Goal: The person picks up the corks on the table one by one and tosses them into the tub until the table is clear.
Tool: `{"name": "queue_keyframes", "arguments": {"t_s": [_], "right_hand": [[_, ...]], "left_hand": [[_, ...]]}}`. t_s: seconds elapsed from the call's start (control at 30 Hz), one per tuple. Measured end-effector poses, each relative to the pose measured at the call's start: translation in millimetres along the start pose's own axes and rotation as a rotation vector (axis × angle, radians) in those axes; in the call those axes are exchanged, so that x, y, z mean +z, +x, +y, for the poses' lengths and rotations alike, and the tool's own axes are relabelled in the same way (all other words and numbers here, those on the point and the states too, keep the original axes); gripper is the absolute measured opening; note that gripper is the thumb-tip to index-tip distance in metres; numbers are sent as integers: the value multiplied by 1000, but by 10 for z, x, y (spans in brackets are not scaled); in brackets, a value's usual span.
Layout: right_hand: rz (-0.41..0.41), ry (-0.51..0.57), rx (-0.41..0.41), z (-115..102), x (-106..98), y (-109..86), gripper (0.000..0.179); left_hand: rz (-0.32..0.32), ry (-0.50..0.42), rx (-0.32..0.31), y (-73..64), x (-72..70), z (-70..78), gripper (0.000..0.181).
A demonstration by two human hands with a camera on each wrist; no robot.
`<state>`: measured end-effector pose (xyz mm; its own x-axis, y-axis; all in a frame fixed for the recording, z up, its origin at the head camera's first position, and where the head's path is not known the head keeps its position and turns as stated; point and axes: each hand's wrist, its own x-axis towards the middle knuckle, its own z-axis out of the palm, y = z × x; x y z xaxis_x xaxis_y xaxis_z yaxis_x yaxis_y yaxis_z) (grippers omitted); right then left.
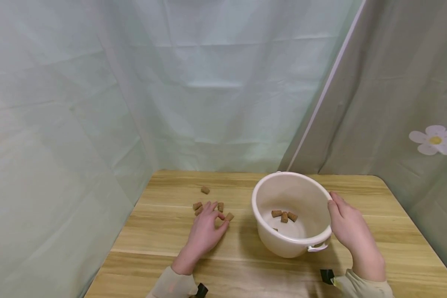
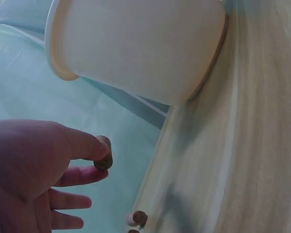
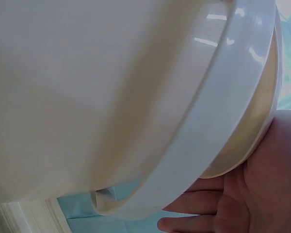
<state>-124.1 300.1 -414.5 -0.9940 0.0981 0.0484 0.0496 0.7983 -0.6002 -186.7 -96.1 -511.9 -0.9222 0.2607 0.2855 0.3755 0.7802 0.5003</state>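
Observation:
My left hand (image 1: 205,234) pinches a brown cork (image 1: 229,217) between thumb and index finger, close over the table. In the left wrist view the same cork (image 2: 103,154) shows at the thumb tip, the other fingers extended below it. To the right stands a white bucket (image 1: 283,248), tilted a little, with several corks (image 1: 284,217) on its bottom. My right hand (image 1: 352,227) grips its rim at the right side. The right wrist view shows the bucket's handle (image 3: 203,121) large in front, with fingers behind it.
More loose corks lie on the wooden table (image 1: 149,236) around the left hand, one cork (image 1: 205,190) farther back. Pale curtains (image 1: 223,103) hang behind the table and along both sides. Dark straps sit at both sleeve cuffs.

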Motion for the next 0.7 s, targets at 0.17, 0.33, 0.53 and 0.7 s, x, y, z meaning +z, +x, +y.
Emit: {"name": "queue_keyframes", "arguments": {"t_s": [0.17, 0.33, 0.53, 0.7], "right_hand": [[0, 0, 0, 5, 1, 0, 68], [2, 1, 0, 11, 6, 2, 68], [1, -7, -4, 10, 4, 14, 68], [6, -11, -9, 5, 3, 11, 67]], "left_hand": [[38, -56, 12, 37, -70, 110, 14], [76, -115, 32, 69, -162, 233, 12], [106, -156, 68, 102, -248, 349, 14], [118, -192, 90, 123, -319, 450, 14]]}}
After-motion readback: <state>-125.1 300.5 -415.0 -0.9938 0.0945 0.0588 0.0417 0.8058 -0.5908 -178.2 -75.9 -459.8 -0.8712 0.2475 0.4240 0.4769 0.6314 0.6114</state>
